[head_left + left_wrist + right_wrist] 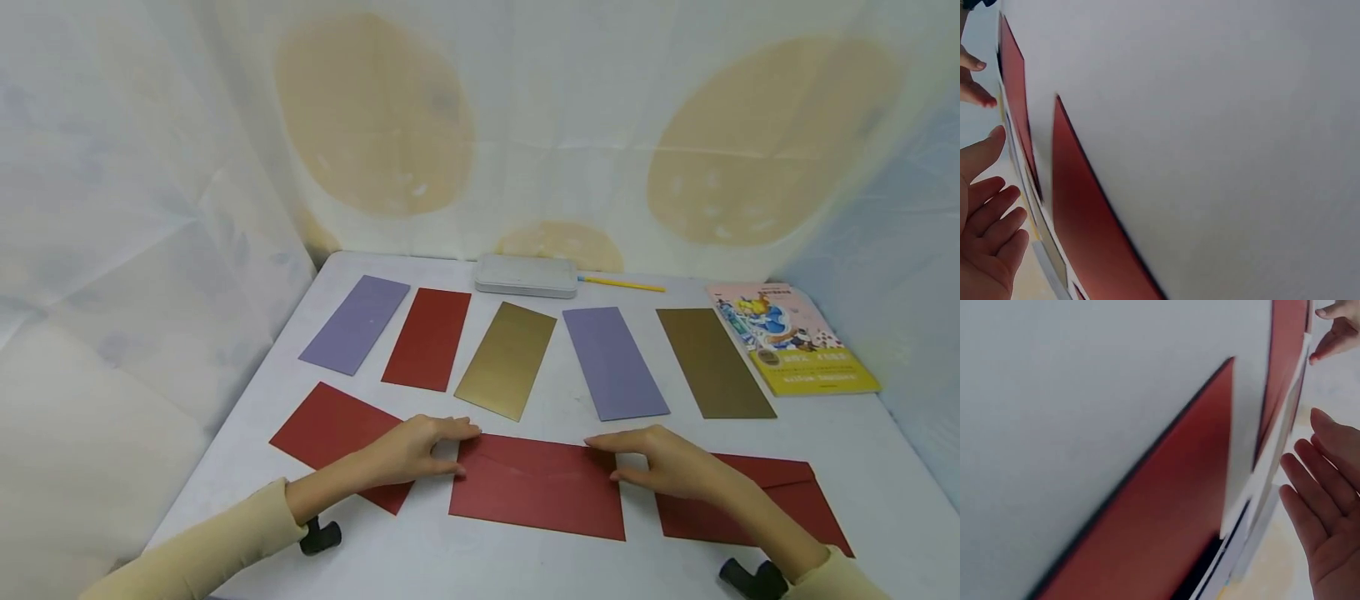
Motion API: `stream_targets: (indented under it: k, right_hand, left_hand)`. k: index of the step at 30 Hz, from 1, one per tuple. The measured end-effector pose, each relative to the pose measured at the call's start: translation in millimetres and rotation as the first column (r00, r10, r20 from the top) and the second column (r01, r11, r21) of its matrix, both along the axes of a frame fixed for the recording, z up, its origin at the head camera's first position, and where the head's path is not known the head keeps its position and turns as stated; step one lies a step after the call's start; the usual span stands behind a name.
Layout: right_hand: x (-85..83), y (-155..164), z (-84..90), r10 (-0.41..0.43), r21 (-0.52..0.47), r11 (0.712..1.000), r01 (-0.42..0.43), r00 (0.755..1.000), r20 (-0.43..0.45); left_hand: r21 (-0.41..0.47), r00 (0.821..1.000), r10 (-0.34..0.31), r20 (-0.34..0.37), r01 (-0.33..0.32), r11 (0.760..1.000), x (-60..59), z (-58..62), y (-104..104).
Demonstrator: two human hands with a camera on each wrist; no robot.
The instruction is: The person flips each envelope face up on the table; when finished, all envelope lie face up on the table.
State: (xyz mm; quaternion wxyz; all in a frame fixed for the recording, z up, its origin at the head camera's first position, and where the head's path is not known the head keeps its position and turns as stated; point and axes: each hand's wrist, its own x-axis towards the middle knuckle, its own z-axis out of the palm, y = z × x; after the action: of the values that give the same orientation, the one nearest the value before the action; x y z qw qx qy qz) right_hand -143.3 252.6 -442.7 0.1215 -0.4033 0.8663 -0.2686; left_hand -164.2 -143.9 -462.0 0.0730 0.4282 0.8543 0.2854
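white tabletop (525,567), flat matte red envelope (536,487) under left hand (408,450), right hand (667,462)

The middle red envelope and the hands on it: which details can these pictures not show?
- Middle red envelope: whether its flap is sealed, too faint in the head view.
- Left hand and right hand: fingertip contact unclear; wrist views show only palms.
- Book: cover text too small.
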Motion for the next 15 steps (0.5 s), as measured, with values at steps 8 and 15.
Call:
stream_targets:
  k: [8,15]
  right_hand:
    - [13.5,0.2,6.0,0.063,-0.018,0.998,-0.062,0.997,0.039]
    - [11.5,0.4,5.1,0.038,0.029,0.999,-0.04,0.997,0.073]
  left_hand:
    - [-0.059,0.998,-0.062,-0.024,0.06,0.996,18.9,3.8,-0.9]
    - [-0.048,0.997,-0.083,-0.008,0.083,0.995,21.6,-0.4,-1.3]
